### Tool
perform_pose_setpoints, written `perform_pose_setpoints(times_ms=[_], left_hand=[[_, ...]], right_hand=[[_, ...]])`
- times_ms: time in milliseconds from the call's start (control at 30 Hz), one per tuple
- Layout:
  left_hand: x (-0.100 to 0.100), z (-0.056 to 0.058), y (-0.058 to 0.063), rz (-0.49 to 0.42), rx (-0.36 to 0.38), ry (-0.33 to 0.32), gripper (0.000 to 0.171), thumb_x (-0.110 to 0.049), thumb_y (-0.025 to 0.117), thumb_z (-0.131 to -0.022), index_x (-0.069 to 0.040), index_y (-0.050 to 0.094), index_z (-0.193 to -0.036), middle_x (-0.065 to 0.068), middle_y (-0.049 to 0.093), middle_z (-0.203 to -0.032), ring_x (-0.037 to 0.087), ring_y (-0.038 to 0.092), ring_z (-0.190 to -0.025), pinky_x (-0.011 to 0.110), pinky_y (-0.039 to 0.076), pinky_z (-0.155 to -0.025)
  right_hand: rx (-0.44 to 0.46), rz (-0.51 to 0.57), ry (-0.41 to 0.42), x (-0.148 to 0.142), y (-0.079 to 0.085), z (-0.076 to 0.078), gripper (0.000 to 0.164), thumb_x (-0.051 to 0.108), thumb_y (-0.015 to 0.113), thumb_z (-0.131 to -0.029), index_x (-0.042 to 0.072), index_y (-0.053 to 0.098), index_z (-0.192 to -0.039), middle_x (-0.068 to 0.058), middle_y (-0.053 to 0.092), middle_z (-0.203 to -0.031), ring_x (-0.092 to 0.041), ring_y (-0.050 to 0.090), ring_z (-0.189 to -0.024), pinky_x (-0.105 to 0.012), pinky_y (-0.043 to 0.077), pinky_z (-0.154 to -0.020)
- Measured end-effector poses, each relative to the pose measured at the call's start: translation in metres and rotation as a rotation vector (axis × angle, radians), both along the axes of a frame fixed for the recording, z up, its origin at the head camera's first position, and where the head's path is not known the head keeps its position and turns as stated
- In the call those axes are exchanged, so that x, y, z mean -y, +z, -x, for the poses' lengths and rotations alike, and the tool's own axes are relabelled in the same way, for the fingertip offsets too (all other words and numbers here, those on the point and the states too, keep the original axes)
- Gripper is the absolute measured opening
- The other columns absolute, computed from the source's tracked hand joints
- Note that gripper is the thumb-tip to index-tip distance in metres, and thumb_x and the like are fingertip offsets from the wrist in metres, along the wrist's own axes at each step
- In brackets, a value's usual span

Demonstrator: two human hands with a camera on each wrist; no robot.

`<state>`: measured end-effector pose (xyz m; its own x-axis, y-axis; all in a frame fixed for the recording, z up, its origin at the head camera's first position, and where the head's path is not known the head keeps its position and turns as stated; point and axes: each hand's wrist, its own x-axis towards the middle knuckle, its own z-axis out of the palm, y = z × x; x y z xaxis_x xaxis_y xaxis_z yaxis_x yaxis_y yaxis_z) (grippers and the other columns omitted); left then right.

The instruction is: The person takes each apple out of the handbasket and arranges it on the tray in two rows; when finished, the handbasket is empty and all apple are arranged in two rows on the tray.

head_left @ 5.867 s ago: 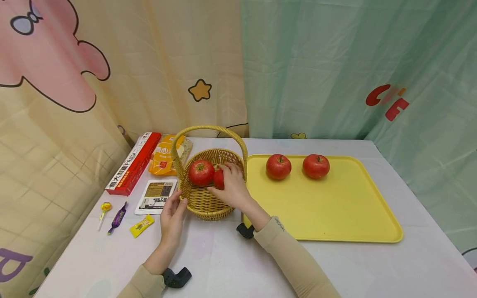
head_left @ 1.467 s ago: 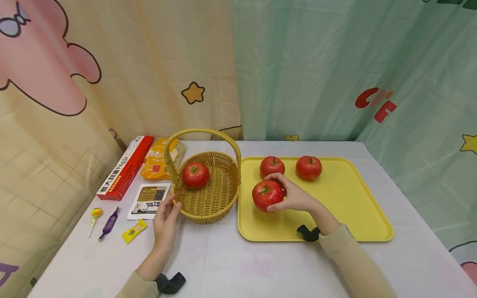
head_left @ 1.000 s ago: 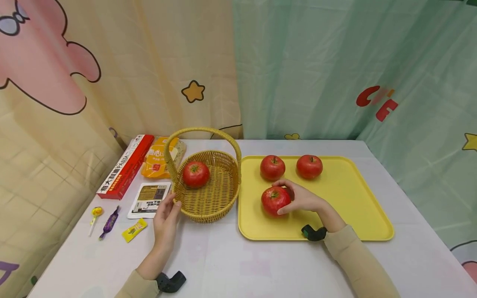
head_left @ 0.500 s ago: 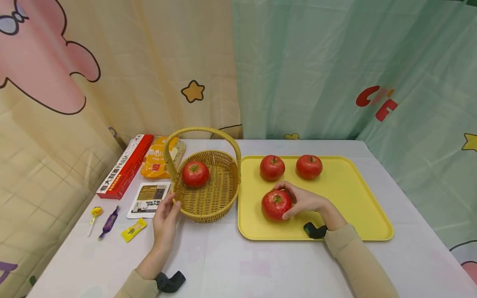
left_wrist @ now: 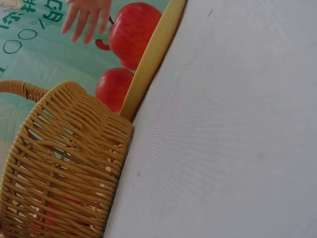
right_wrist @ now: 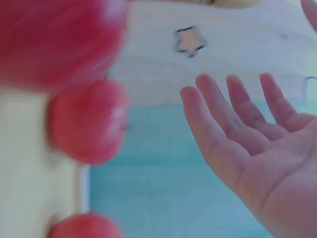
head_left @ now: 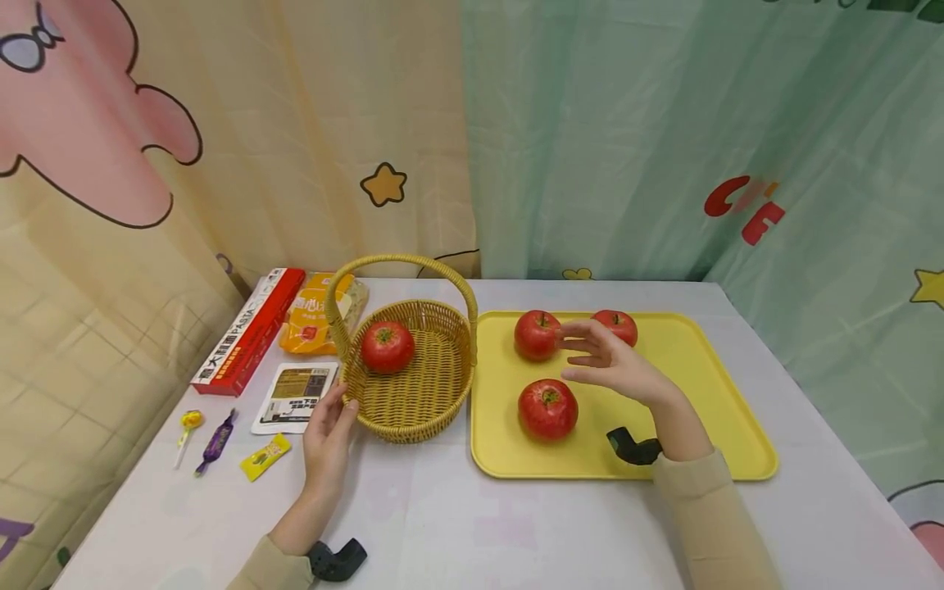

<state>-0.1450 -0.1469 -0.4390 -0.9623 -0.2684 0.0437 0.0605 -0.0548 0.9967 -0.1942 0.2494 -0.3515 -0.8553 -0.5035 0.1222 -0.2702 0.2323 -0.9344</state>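
My left hand (head_left: 327, 442) rests against the near left side of a wicker basket (head_left: 406, 430), fingertips at its outer wall. One red apple (head_left: 388, 347) lies inside the basket. To the right, my right hand (head_left: 627, 373) hovers over a yellow tray (head_left: 693, 393), fingers extended and holding nothing. A second apple (head_left: 548, 410) sits on the near left part of the tray, apart from that hand. Behind it are two more apples, one at the left (head_left: 537, 335) and another (head_left: 618, 324) partly covered by my fingers. The right wrist view shows the bare palm (right_wrist: 287, 173).
Left of the basket are a red pasta box (head_left: 249, 332), an orange food bag (head_left: 313, 315) and a white flat packet (head_left: 295, 399). Nearer lie a lollipop (head_left: 189, 422), a purple candy (head_left: 216, 442) and a yellow sachet (head_left: 265, 456). The basket's tall handle (head_left: 401, 258) arches upward.
An apple has moved from the basket to the tray in my right hand. That hand has since let go and risen back and right of it. My left hand stays at the basket.
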Motion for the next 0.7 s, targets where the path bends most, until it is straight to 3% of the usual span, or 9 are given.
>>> perform_pose_setpoints(times_ms=[133,333,500,700], left_hand=[[0.001,0.000,0.000,0.005,-0.003,-0.008,0.045,-0.018,0.052,-0.097,0.000,0.040,-0.137,0.003,0.030,-0.151,0.020,0.026,-0.138,0.016,0.036,-0.101],[0.001,-0.001,-0.001,0.005,-0.001,-0.002,0.045,-0.016,0.052,-0.097,0.001,0.039,-0.137,0.003,0.030,-0.151,0.021,0.026,-0.138,0.015,0.036,-0.101],[0.000,-0.001,-0.001,0.012,-0.006,0.002,0.044,-0.016,0.052,-0.097,0.001,0.041,-0.136,0.005,0.031,-0.150,0.022,0.026,-0.138,0.016,0.036,-0.102],[0.001,-0.001,-0.001,0.025,-0.002,-0.008,0.044,-0.019,0.052,-0.098,-0.002,0.040,-0.137,0.003,0.030,-0.151,0.021,0.026,-0.138,0.015,0.036,-0.101]], right_hand=[[-0.053,0.120,-0.038,0.022,0.028,-0.011,0.056,0.008,0.064,-0.089,0.004,0.035,-0.137,-0.015,0.041,-0.138,-0.031,0.043,-0.125,-0.030,0.049,-0.094],[-0.160,0.361,-0.001,0.065,0.053,-0.017,0.047,0.007,0.063,-0.089,0.006,0.043,-0.132,-0.013,0.047,-0.133,-0.027,0.048,-0.121,-0.034,0.045,-0.099],[-0.169,0.546,0.036,0.105,0.057,-0.017,0.042,0.010,0.065,-0.088,0.009,0.048,-0.127,-0.013,0.050,-0.129,-0.030,0.047,-0.121,-0.043,0.043,-0.102],[-0.127,0.587,0.016,0.153,0.046,-0.008,0.044,0.009,0.064,-0.088,0.003,0.045,-0.127,-0.017,0.050,-0.128,-0.033,0.048,-0.121,-0.038,0.044,-0.101]])
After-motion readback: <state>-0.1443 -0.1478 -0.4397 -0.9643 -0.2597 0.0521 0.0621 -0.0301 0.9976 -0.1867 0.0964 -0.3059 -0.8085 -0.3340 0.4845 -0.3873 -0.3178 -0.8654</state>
